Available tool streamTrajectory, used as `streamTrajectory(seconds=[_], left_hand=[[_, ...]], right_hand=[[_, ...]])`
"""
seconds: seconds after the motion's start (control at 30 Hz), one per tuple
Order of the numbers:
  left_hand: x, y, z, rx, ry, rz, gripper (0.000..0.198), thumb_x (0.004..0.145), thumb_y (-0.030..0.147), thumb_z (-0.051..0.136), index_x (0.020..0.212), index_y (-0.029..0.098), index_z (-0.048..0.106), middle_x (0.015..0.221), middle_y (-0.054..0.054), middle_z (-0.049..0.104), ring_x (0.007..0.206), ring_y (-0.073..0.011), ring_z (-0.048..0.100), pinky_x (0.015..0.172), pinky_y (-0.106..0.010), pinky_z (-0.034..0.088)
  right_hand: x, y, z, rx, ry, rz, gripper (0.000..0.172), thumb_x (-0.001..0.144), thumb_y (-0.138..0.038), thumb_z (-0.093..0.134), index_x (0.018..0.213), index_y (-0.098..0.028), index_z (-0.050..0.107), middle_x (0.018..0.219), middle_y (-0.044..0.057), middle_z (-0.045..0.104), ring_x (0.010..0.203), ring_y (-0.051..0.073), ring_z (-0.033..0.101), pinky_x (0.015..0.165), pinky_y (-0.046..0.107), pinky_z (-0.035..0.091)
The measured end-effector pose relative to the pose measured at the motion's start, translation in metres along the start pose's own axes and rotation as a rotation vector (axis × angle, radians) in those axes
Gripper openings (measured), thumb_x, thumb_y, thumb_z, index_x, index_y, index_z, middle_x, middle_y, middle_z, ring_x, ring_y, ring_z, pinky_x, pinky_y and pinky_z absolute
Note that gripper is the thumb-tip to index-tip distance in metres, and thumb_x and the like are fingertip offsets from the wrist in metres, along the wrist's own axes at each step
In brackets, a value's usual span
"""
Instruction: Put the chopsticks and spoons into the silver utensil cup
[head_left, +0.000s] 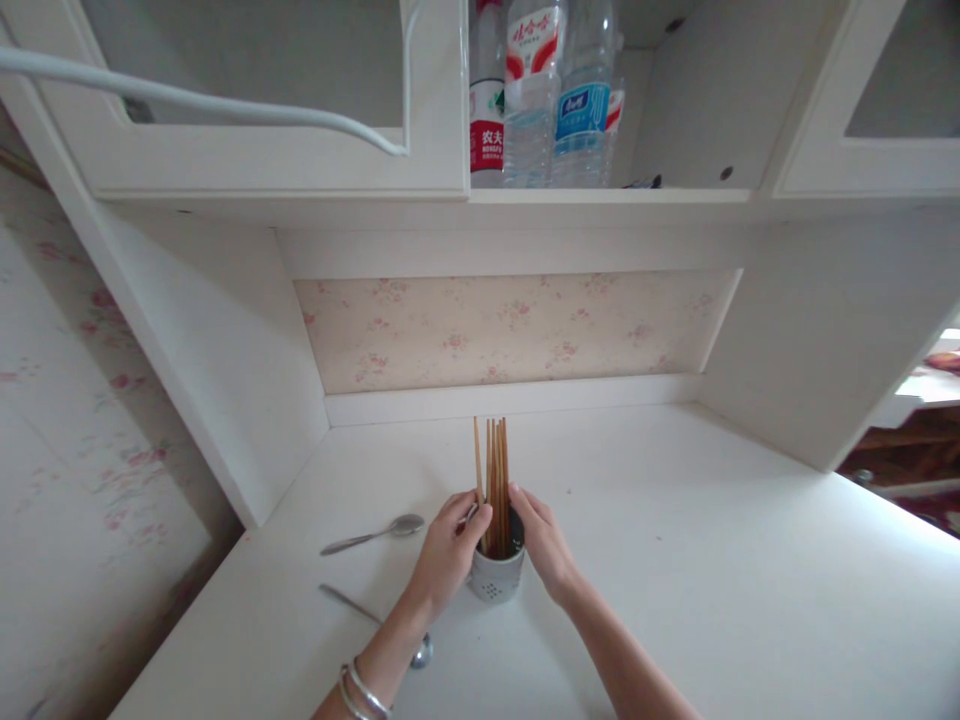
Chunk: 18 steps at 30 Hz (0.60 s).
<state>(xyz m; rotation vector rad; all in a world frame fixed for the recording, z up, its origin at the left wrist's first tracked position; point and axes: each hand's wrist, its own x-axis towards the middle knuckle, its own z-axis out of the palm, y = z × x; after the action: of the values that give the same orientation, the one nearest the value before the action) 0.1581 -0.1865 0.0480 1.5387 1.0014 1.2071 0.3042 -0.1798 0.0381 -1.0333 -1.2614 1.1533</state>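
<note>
A grey holder (496, 578) with small holes in its front stands on the white desk. Several wooden chopsticks (498, 470) rise upright out of it. My left hand (450, 540), at the holder's left side, has thumb and fingers closed on a chopstick (478, 455) that stands a little apart from the others. At the right, my right hand (541, 535) rests its fingers against the bunch above the rim; whether it grips any is hidden. Two metal spoons lie left of the holder: one spoon (406, 524) farther back, another spoon (422, 655) nearer, partly covered by my left forearm.
The white desk (660, 560) has side panels at left and right. Overhead, an open cabinet compartment holds plastic bottles (534, 110), and a white cable (225, 105) hangs before the left cabinet door. Patterned wallpaper (480, 330) shows behind.
</note>
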Motion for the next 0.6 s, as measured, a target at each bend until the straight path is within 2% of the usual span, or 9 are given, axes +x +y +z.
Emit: streamTrajectory(seconds=[0.1,0.2,0.33,0.43,0.53,0.6], left_hand=[[-0.013,-0.005,0.006,-0.137,-0.064,-0.068,0.064,0.078,0.038,0.064,0.135,0.021,0.04,0.137,-0.009,0.048,0.126,-0.0227,0.045,0.104,-0.034,0.036],[-0.023,-0.01,0.012,-0.193,-0.07,-0.09,0.089,0.07,0.031,0.073,0.142,0.022,0.022,0.142,-0.011,0.041,0.129,-0.0228,0.041,0.107,-0.035,0.033],[-0.027,-0.006,0.017,-0.184,-0.053,-0.048,0.082,0.067,0.03,0.075,0.136,0.022,0.031,0.136,-0.011,0.048,0.123,-0.0232,0.047,0.105,-0.034,0.035],[-0.027,0.001,0.018,-0.194,-0.046,-0.022,0.075,0.069,0.029,0.073,0.133,0.022,0.035,0.129,-0.01,0.054,0.119,-0.0228,0.051,0.103,-0.034,0.038],[-0.027,0.005,0.017,-0.167,-0.027,-0.024,0.07,0.069,0.026,0.072,0.13,0.021,0.038,0.121,-0.01,0.059,0.111,-0.0232,0.056,0.098,-0.035,0.042],[-0.026,0.004,0.017,-0.136,-0.021,-0.016,0.067,0.067,0.026,0.072,0.127,0.022,0.041,0.118,-0.009,0.061,0.106,-0.0242,0.058,0.095,-0.036,0.044]], right_hand=[[-0.001,0.001,0.0,-0.038,0.038,-0.012,0.047,0.085,-0.06,0.043,0.087,-0.018,0.064,0.079,0.003,0.063,0.079,0.019,0.053,0.072,0.027,0.041],[-0.003,0.001,0.001,-0.053,0.045,-0.007,0.045,0.086,-0.058,0.043,0.084,-0.018,0.063,0.079,0.003,0.062,0.08,0.019,0.053,0.071,0.027,0.04],[-0.001,-0.001,0.003,-0.052,0.087,-0.029,0.04,0.087,-0.054,0.043,0.092,-0.019,0.062,0.088,0.004,0.063,0.088,0.02,0.055,0.079,0.029,0.041],[0.0,-0.003,0.005,-0.096,0.244,-0.086,0.037,0.088,-0.052,0.042,0.095,-0.02,0.06,0.096,0.005,0.063,0.093,0.021,0.055,0.083,0.031,0.041],[-0.007,-0.015,0.013,-0.267,0.459,-0.292,0.027,0.089,-0.043,0.043,0.093,-0.021,0.059,0.1,0.007,0.061,0.097,0.021,0.053,0.089,0.034,0.038],[-0.015,-0.031,0.024,-0.375,0.478,-0.483,0.02,0.09,-0.034,0.044,0.093,-0.021,0.058,0.098,0.007,0.06,0.098,0.021,0.053,0.091,0.035,0.038]])
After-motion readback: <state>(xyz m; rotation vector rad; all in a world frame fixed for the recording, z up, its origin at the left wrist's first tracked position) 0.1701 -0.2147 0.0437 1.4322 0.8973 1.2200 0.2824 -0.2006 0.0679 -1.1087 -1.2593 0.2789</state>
